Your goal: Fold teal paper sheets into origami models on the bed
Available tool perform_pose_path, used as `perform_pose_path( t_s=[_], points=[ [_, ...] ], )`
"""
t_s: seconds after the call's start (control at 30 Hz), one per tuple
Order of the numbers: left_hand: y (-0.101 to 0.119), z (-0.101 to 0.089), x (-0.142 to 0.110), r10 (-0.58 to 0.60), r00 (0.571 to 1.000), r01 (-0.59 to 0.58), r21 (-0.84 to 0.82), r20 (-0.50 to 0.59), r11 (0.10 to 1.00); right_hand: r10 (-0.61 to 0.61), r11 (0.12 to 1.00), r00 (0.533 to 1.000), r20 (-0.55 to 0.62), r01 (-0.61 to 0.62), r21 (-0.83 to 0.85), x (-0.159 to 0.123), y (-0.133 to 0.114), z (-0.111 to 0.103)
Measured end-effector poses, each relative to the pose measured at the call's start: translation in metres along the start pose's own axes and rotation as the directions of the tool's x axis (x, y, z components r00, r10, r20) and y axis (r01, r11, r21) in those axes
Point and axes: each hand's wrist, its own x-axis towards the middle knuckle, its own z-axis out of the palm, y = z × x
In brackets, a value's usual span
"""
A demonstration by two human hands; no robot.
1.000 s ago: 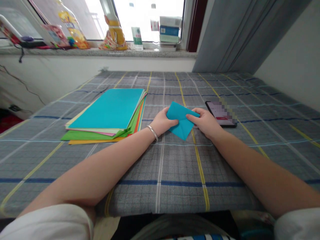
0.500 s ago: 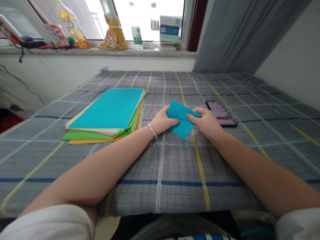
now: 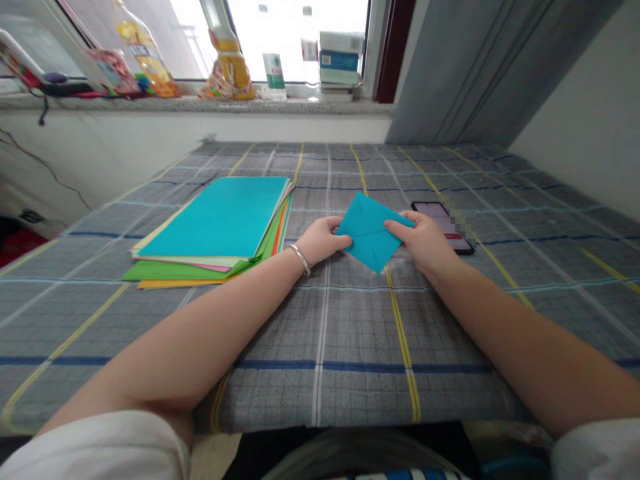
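Observation:
A folded sheet of blue paper (image 3: 373, 235), creased across its middle and turned like a diamond, is held up between my two hands over the table. My left hand (image 3: 323, 239), with a silver bangle at the wrist, pinches its left corner with the thumb on top. At the right corner my right hand (image 3: 423, 237) grips it between thumb and fingers. The fingers under the paper are partly hidden. Just beyond my right hand lies a phone (image 3: 440, 217), its screen lit and partly blurred out.
A stack of coloured paper (image 3: 225, 217), blue on top, lies left of my hands. A grey plaid cloth (image 3: 280, 387) covers the table. Bottles, a tube and boxes (image 3: 340, 60) stand on the windowsill (image 3: 190, 103). A grey curtain (image 3: 460, 67) hangs at the back right.
The blue paper has shifted slightly right and is opened wider and flatter between my hands. My right hand has moved right, and my left hand's grip is closer to the corner.

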Motion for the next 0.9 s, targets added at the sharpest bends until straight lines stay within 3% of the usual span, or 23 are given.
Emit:
perform_pose_path(
  t_s=[0.17,0.37,0.5,0.57,0.63,0.67,0.73,0.8,0.9],
  points=[
    [0.004,-0.003,-0.001,-0.025,0.998,0.029,-0.076,0.057,0.997,0.018,0.998,0.999,-0.048,-0.015,0.057,0.006,0.001,-0.007],
    [0.018,-0.006,-0.008,-0.121,0.99,0.124,-0.04,0.073,0.992,0.051,0.996,0.997,-0.063,-0.046,0.076,0.011,0.003,-0.012],
    [0.013,-0.008,-0.005,-0.138,0.988,0.147,-0.136,0.073,0.98,0.07,0.995,0.992,-0.109,-0.062,0.077,0.02,0.005,-0.018],
    [0.009,-0.008,-0.003,-0.143,0.989,0.146,-0.199,0.033,0.969,0.031,0.999,0.985,-0.167,-0.028,0.019,0.023,0.005,-0.024],
    [0.006,-0.007,0.0,-0.159,0.987,0.147,-0.237,-0.033,0.96,-0.105,0.987,0.968,-0.227,0.074,-0.141,0.022,0.004,-0.028],
    [0.005,-0.007,0.0,-0.167,0.984,0.148,-0.245,-0.062,0.958,-0.206,0.956,0.95,-0.234,0.144,-0.255,0.02,0.003,-0.029],
    [0.004,-0.005,0.001,-0.171,0.98,0.142,-0.245,-0.101,0.959,-0.414,0.81,0.899,-0.142,0.292,-0.509,0.013,0.0,-0.029],
    [0.004,-0.003,0.0,-0.161,0.979,0.131,-0.223,-0.124,0.966,-0.556,0.606,0.825,0.099,0.484,-0.631,0.004,-0.003,-0.025],
    [0.004,-0.001,-0.002,-0.117,0.982,0.091,-0.171,-0.147,0.981,-0.573,0.382,0.698,0.429,0.691,-0.613,-0.005,-0.003,-0.017]
  ],
)
